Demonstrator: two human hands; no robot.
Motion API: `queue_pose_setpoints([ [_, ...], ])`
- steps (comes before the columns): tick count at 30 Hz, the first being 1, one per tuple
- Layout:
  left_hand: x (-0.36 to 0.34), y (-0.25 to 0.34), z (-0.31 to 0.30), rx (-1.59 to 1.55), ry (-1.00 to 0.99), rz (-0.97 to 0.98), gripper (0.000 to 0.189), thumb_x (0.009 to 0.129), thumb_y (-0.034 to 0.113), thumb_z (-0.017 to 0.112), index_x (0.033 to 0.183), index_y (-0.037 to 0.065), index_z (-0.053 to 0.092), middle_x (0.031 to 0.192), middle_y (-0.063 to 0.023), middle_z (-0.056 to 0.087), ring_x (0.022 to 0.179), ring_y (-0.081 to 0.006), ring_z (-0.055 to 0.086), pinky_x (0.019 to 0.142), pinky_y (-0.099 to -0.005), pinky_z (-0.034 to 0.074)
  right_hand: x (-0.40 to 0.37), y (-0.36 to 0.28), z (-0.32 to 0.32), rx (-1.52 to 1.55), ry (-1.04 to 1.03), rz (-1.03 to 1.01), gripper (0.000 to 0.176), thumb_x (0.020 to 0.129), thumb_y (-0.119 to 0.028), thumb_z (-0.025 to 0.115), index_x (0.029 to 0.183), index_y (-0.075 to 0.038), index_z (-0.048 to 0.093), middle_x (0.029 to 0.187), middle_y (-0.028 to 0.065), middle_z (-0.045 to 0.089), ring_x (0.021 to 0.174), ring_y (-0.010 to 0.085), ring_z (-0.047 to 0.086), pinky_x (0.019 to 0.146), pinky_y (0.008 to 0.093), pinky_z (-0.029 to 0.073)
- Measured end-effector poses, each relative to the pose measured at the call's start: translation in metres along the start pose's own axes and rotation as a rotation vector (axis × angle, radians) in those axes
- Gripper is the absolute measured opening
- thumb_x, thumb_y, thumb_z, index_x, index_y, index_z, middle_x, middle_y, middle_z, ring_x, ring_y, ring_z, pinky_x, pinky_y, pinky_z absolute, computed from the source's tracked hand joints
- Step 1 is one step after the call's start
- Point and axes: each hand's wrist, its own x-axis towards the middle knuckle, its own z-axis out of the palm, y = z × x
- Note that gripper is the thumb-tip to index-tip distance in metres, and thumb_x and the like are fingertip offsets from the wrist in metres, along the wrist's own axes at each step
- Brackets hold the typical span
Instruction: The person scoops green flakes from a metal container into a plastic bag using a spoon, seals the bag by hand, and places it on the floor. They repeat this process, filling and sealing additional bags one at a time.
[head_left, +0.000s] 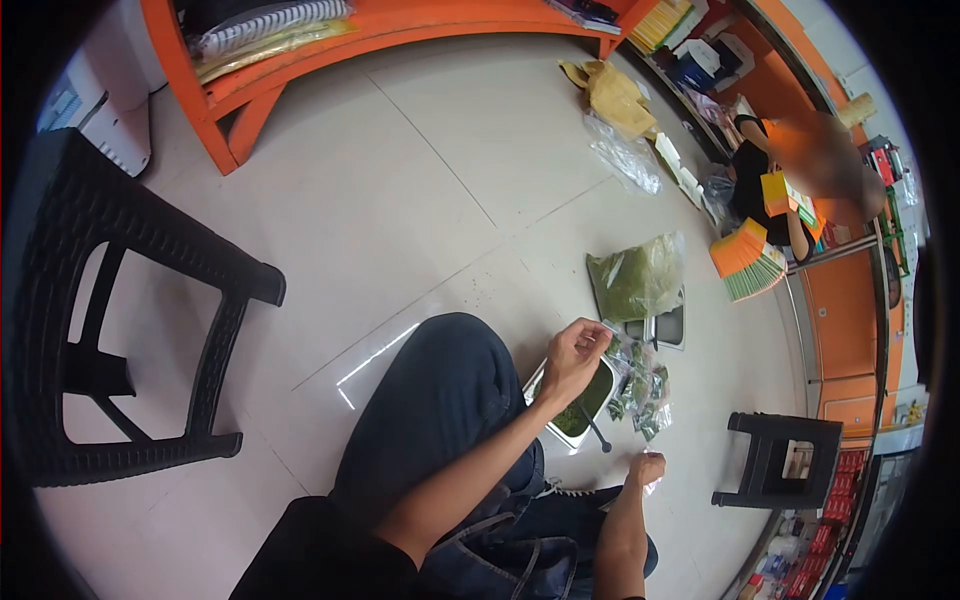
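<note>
My left hand [577, 356] is closed, fingers pinched together above a metal tray [570, 438] of green leafy material [575, 418]; what it grips is too small to name. A dark-handled utensil [597, 431] leans out over the tray's edge. Lower right, my right hand [648, 466] is closed on a small clear plastic bag [652, 486]. Small filled plastic bags [652, 392] lie on the floor right of the tray. Behind them a large clear bag of green material [632, 280] stands beside a second metal tray [671, 326].
Black stools stand at left [190, 250] and right [780, 460]. An orange shelf [400, 40] spans the back. A person [815, 165] sits at upper right holding orange-and-white boxes, near an orange stack [745, 258]. Yellow packaging [615, 98] and clear plastic [625, 155] lie on the floor.
</note>
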Motion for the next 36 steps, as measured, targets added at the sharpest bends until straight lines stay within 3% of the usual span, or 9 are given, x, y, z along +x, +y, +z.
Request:
queue_pose_setpoints([
  [3,0.000,-0.002,0.001,0.020,0.006,-0.003,0.014,0.094,0.014,0.064,0.100,0.001,0.064,0.090,-0.0018,0.066,0.081,-0.0064,0.059,0.071,-0.0219,0.047,0.005,0.018,0.010,-0.048,0.045,-0.223,0.017,0.075,-0.011,0.055,0.067,0.002,0.061,0.068,0.0236,0.065,0.060,0.0400,0.063,0.057,0.0486,0.049],
  [5,0.000,-0.004,0.002,0.023,0.016,0.014,0.014,0.094,0.015,0.064,0.099,0.002,0.065,0.088,-0.0009,0.066,0.079,-0.0062,0.058,0.070,-0.0220,0.047,0.008,0.017,0.012,-0.182,-0.152,-0.147,0.027,0.080,-0.019,0.054,0.066,0.002,0.061,0.071,0.0246,0.064,0.069,0.0397,0.061,0.063,0.0467,0.048],
  [7,-0.002,0.003,0.001,0.034,0.027,0.008,0.016,0.095,0.018,0.065,0.097,0.002,0.066,0.086,-0.0006,0.066,0.077,-0.0059,0.057,0.068,-0.0225,0.046,0.006,0.034,0.028,-0.406,0.129,-0.282,0.026,0.081,-0.023,0.053,0.073,0.000,0.063,0.076,0.0248,0.061,0.086,0.0387,0.054,0.074,0.0480,0.042],
  [8,-0.002,0.005,0.001,0.053,0.026,0.002,0.017,0.095,0.019,0.065,0.097,0.002,0.066,0.086,-0.0007,0.065,0.077,-0.0061,0.057,0.068,-0.0228,0.046,0.009,0.039,0.027,-0.484,-0.126,-0.210,0.026,0.071,-0.019,0.066,0.089,0.000,0.065,0.109,0.0270,0.056,0.108,0.0391,0.045,0.087,0.0461,0.039],
  [16,-0.003,0.008,0.001,0.087,0.039,0.037,0.020,0.094,0.021,0.065,0.097,0.001,0.066,0.080,-0.0006,0.064,0.074,-0.0062,0.057,0.066,-0.0235,0.046,0.005,0.016,0.017,-0.688,-0.355,-0.005,0.036,0.072,-0.017,0.068,0.104,-0.001,0.063,0.110,0.0233,0.057,0.113,0.0358,0.046,0.091,0.0449,0.039],
  [18,-0.003,0.008,0.001,0.083,0.036,0.025,0.020,0.094,0.021,0.065,0.097,0.001,0.066,0.080,-0.0005,0.064,0.073,-0.0062,0.057,0.066,-0.0234,0.046,0.001,0.025,0.021,-0.679,-0.150,-0.105,0.035,0.068,-0.025,0.068,0.091,0.001,0.061,0.089,0.0181,0.058,0.098,0.0313,0.052,0.075,0.0428,0.048],
  [24,-0.004,0.009,0.001,0.080,0.033,0.029,0.020,0.094,0.022,0.065,0.096,0.002,0.066,0.079,0.0001,0.064,0.071,-0.0059,0.056,0.064,-0.0233,0.045,0.020,0.060,0.044,-0.684,-0.374,-0.159,0.034,0.069,-0.018,0.069,0.094,0.002,0.059,0.094,0.0196,0.057,0.088,0.0339,0.062,0.079,0.0404,0.054],
  [31,-0.003,0.007,0.002,0.086,0.046,0.041,0.020,0.094,0.022,0.066,0.096,0.002,0.067,0.078,0.0003,0.064,0.070,-0.0061,0.055,0.064,-0.0234,0.044,0.019,0.062,0.041,-0.551,-0.203,-0.140,0.031,0.067,-0.014,0.067,0.090,0.004,0.059,0.092,0.0238,0.059,0.085,0.0385,0.063,0.074,0.0447,0.056],
  [36,-0.002,0.005,0.001,0.079,0.026,0.005,0.020,0.094,0.022,0.066,0.097,0.002,0.067,0.081,-0.0003,0.066,0.073,-0.0066,0.056,0.066,-0.0236,0.046,0.006,0.031,0.023,-0.157,0.098,-0.010,0.017,0.063,-0.009,0.062,0.058,0.007,0.057,0.063,0.0253,0.061,0.058,0.0408,0.062,0.061,0.0510,0.051],
])
